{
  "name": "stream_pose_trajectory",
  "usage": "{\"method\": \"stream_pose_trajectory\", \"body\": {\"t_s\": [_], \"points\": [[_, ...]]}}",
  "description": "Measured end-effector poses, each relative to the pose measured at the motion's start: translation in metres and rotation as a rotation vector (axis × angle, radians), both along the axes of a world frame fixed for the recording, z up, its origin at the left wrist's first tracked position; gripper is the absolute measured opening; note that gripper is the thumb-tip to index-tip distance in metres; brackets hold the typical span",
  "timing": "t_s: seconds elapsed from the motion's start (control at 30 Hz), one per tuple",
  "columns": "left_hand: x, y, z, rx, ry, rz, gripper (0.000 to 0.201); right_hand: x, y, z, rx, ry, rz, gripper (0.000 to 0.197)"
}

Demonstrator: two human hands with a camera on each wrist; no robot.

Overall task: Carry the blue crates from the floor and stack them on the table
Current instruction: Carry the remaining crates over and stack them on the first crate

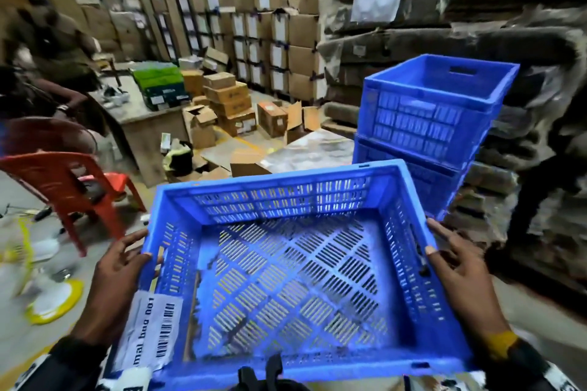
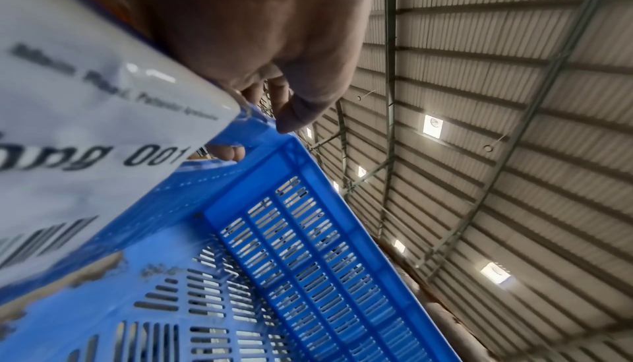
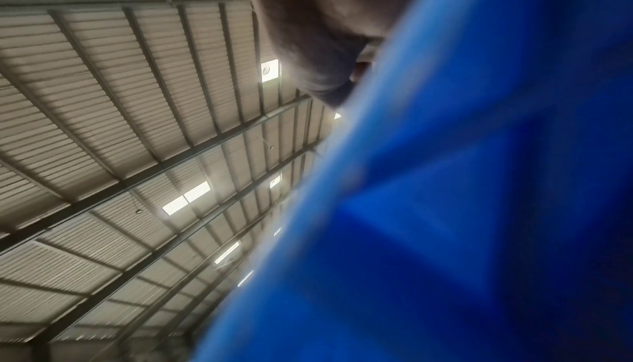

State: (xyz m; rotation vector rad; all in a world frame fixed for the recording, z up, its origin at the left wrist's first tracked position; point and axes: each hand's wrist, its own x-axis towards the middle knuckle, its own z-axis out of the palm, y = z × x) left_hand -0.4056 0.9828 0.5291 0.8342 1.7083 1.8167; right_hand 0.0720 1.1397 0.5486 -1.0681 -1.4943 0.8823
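At centre of the head view, an empty slotted blue crate (image 1: 295,267) is held up in the air. Left hand (image 1: 114,282) grips its 9 o'clock wall, fingers curled through the handle slot; right hand (image 1: 460,276) clamps the 3 o'clock wall. At 1 o'clock, two stacked blue crates (image 1: 425,124) on the table (image 1: 305,149). Red plastic chair (image 1: 63,187) at 9 o'clock.

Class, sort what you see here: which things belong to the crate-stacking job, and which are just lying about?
Belongs to the job:
held blue crate
left hand
right hand
stacked blue crates
table

Just lying about:
red chair
cardboard boxes
desk
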Motion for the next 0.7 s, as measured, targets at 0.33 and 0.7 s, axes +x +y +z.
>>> {"method": "stream_pose_trajectory", "body": {"t_s": [0.33,0.7], "points": [[-0.114,0.150,0.001,-0.102,0.015,0.097,0.046,-0.125,0.164,-0.047,-0.084,0.016,0.037,0.043],[-0.242,0.390,-0.077,-0.295,0.012,-0.006,0.035,-0.243,0.347,-0.145,-0.303,-0.238,-0.050,0.066]]}}
